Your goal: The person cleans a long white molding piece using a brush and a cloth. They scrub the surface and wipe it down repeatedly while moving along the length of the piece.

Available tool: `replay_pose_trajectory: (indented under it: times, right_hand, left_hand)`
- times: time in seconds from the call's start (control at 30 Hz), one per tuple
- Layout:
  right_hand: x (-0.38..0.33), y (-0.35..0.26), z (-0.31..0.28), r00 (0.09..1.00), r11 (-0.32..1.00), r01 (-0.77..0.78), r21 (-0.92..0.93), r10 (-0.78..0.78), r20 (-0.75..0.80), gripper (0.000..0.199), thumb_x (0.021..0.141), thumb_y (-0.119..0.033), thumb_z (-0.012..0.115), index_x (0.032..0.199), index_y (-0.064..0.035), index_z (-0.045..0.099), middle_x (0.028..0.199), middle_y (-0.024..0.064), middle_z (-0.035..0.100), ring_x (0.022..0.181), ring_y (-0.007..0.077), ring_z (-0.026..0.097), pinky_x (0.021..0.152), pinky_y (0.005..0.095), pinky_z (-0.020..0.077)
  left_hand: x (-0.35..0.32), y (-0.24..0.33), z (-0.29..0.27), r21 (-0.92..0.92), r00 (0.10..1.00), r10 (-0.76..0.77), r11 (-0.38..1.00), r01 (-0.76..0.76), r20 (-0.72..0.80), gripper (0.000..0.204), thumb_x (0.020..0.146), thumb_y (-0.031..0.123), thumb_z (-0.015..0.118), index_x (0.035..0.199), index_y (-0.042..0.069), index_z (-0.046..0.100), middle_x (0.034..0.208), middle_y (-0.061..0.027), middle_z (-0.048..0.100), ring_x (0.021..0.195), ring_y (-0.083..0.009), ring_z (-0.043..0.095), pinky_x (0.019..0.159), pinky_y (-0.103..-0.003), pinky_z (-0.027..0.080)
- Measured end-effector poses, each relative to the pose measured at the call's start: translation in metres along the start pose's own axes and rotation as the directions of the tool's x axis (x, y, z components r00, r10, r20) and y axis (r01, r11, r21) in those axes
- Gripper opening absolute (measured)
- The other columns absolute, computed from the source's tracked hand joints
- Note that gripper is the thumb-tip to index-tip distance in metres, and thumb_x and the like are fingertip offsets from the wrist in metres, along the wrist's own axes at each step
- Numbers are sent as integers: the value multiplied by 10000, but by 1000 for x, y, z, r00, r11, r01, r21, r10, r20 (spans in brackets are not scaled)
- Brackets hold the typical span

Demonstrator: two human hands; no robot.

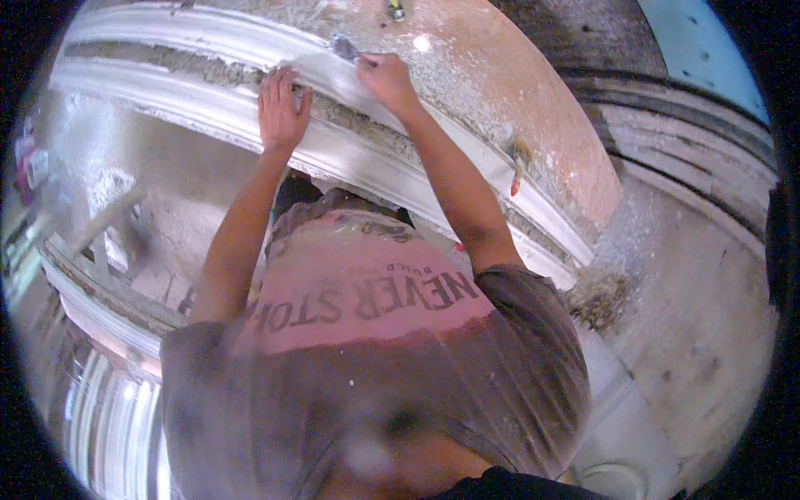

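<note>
A long white plaster moulding [350,158] runs across a dusty workbench, with a rough grey groove along its middle. My left hand [282,107] lies flat on the moulding, fingers spread over the groove. My right hand [385,77] grips a small scraper-like tool [347,48] whose dark blade touches the moulding's upper white edge. Both forearms reach up from my chest, which fills the lower picture in a grey and pink shirt.
A pinkish board [517,92] dusted with plaster lies beyond the moulding. A red-handled tool [518,167] rests on the moulding to the right. More curved white mouldings sit at lower left [108,417] and upper right [692,125]. The floor [700,300] is dusty concrete.
</note>
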State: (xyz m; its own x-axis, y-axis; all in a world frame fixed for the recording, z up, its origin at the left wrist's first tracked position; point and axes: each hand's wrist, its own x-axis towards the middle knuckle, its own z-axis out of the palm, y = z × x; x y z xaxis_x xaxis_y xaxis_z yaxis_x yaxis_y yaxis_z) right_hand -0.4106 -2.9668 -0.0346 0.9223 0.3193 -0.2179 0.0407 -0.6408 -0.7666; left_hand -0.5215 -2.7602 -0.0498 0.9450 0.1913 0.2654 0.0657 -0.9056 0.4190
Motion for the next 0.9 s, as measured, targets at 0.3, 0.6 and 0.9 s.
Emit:
replay_pose_trajectory:
  times: [0.3,0.6,0.9]
  right_hand:
    - [-114,84,-128,951,905,-297,-304,311,-5,363,864,-371,619,1085,-105,729,849,206,707,703,344,677,724,419,542]
    - [-72,44,-71,968,944,-250,-214,249,-31,326,872,-338,634,1065,-98,739,849,189,719,712,280,694,724,376,541]
    - [30,-45,20,998,994,63,-88,-64,-14,300,881,-308,630,905,-26,728,730,171,694,677,242,676,671,364,523]
  left_hand:
    - [-1,5,-4,-24,1000,8,1000,-8,-2,406,877,254,644,1223,104,493,1333,-104,495,1334,-321,401,1128,-497,299]
    - [-3,3,1,5,998,-61,998,61,16,392,894,282,631,1225,113,507,1342,-117,487,1334,-322,396,1130,-505,292]
    - [0,-8,-9,-82,996,-44,996,38,-75,512,880,273,647,1283,28,446,1380,-183,426,1338,-423,341,1139,-539,248]
